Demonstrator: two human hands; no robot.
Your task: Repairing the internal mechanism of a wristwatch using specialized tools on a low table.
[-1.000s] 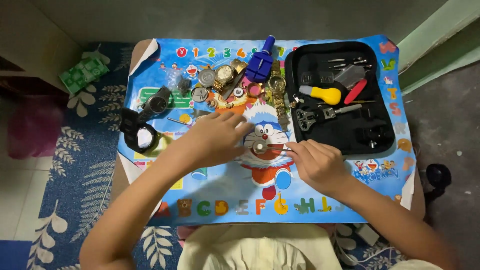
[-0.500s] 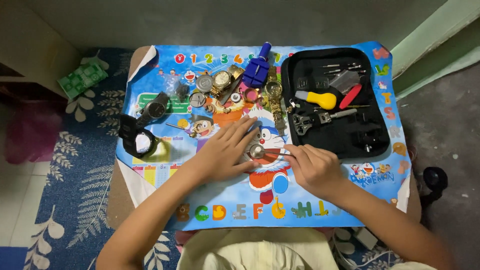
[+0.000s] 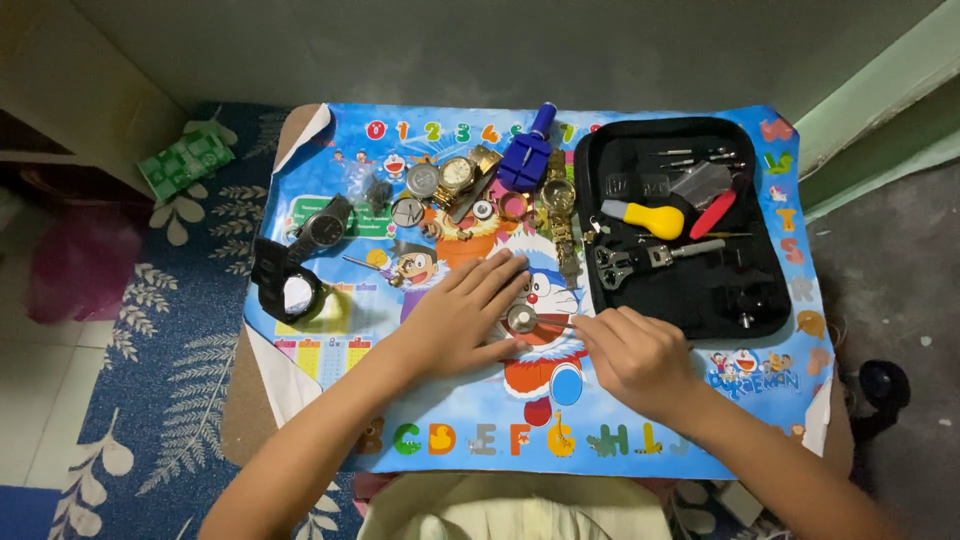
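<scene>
A small round metal watch case [image 3: 521,319] lies on a colourful cartoon mat [image 3: 430,400] in the middle of the table. My left hand [image 3: 462,312] rests flat on the mat with its fingertips against the case's left side. My right hand [image 3: 632,358] is closed around a thin metal tool [image 3: 556,322] whose tip points at the case. Both forearms reach in from the bottom edge.
Several watches and watch parts [image 3: 455,180] and a blue holder [image 3: 527,155] lie along the mat's far side. An open black tool case [image 3: 770,290] at the right holds a yellow-handled tool [image 3: 645,217], a red tool [image 3: 712,214] and a metal wrench [image 3: 640,257]. A black watch [image 3: 285,290] lies left.
The view has shifted slightly. My left hand has flattened and slid a little lower beside the watch case; my right hand keeps the tool at the case.
</scene>
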